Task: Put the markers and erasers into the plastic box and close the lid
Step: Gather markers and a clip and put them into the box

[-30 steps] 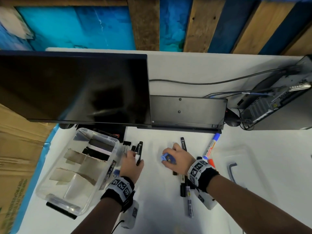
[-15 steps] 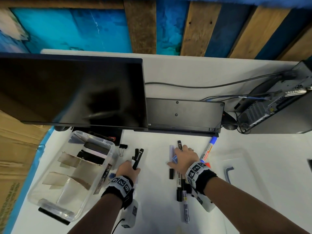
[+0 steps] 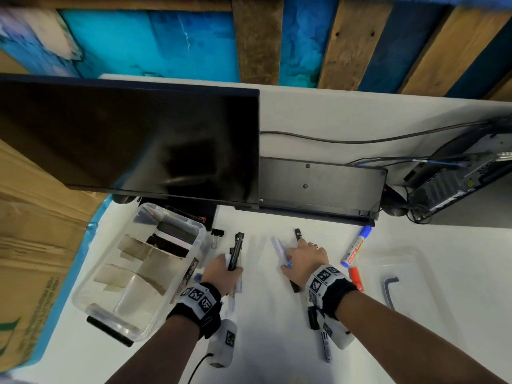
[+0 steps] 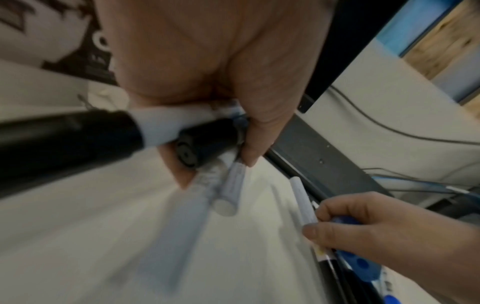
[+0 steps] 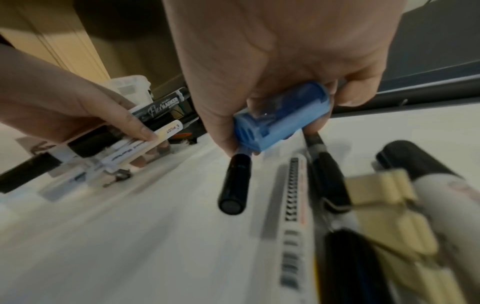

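My left hand (image 3: pixel 225 268) grips a bundle of markers beside the clear plastic box (image 3: pixel 201 233); a black marker (image 3: pixel 236 250) sticks out toward the monitor. The left wrist view shows that black marker (image 4: pixel 207 144) and white markers (image 4: pixel 228 191) in my left hand (image 4: pixel 221 160). My right hand (image 3: pixel 293 257) rests on the table holding a blue eraser (image 5: pixel 280 119), a black marker (image 5: pixel 235 185) and a white marker (image 3: pixel 278 246). The clear lid (image 3: pixel 415 261) lies flat at the right.
A blue-capped marker (image 3: pixel 356 246) and a red one (image 3: pixel 356 279) lie right of my right hand, with more markers (image 3: pixel 325 345) under that wrist. A binder clip (image 3: pixel 217 234) sits by the box. A monitor (image 3: pixel 124 145) overhangs the back; a cardboard box (image 3: pixel 33 245) stands left.
My left hand has drawn back slightly toward me with its markers. My right hand, first on the blue eraser alone, has slid forward and taken in a white marker too.
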`<action>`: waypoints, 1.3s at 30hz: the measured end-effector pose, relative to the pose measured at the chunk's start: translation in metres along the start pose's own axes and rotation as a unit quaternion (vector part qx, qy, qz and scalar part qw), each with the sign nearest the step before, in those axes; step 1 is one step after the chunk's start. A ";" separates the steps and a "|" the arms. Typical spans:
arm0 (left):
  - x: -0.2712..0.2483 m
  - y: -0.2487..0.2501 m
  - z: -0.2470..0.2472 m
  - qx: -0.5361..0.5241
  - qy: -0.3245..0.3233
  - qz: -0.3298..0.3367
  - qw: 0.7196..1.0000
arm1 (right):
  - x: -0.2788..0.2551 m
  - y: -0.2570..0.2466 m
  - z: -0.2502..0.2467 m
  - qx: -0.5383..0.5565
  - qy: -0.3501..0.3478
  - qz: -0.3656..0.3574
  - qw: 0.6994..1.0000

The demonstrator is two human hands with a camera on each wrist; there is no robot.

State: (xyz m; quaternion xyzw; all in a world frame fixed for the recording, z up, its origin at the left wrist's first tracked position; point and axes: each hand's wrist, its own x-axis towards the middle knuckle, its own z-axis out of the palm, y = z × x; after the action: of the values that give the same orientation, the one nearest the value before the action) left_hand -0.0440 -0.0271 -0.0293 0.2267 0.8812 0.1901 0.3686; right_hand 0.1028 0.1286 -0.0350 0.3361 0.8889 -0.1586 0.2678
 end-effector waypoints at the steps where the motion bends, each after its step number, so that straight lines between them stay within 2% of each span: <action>1: -0.006 0.001 -0.005 -0.014 0.007 0.013 1.000 | -0.004 -0.004 -0.002 0.008 0.010 -0.016 1.000; 5: -0.038 0.004 -0.029 -0.089 0.044 0.042 0.994 | -0.023 -0.029 -0.017 0.065 0.080 -0.101 0.989; 8: -0.069 0.001 -0.055 -0.162 0.104 0.058 0.980 | -0.033 -0.060 -0.037 0.089 0.109 -0.162 0.977; 13: -0.099 -0.033 -0.105 -0.277 0.195 0.020 0.941 | -0.042 -0.133 -0.077 0.079 0.140 -0.268 0.950; 16: -0.097 -0.058 -0.129 -0.330 0.231 -0.023 0.915 | -0.035 -0.180 -0.096 0.058 0.131 -0.298 0.944; 20: -0.086 -0.076 -0.148 -0.363 0.216 -0.059 0.905 | -0.015 -0.227 -0.110 0.011 0.090 -0.309 0.947; 25: -0.071 -0.091 -0.152 -0.360 0.178 -0.083 0.912 | 0.008 -0.253 -0.104 -0.059 0.053 -0.289 0.954; 30: -0.065 -0.101 -0.146 -0.367 0.143 -0.073 0.916 | 0.014 -0.251 -0.094 -0.001 0.047 -0.281 0.958; 39: -0.067 -0.089 -0.156 -0.447 0.138 -0.073 0.881 | 0.009 -0.240 -0.086 0.121 0.029 -0.293 0.948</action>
State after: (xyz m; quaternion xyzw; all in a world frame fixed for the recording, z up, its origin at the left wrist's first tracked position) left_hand -0.1399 -0.1626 0.0663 -0.0560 0.7589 0.5657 0.3179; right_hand -0.0987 -0.0006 0.0534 0.0950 0.9296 -0.3270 0.1410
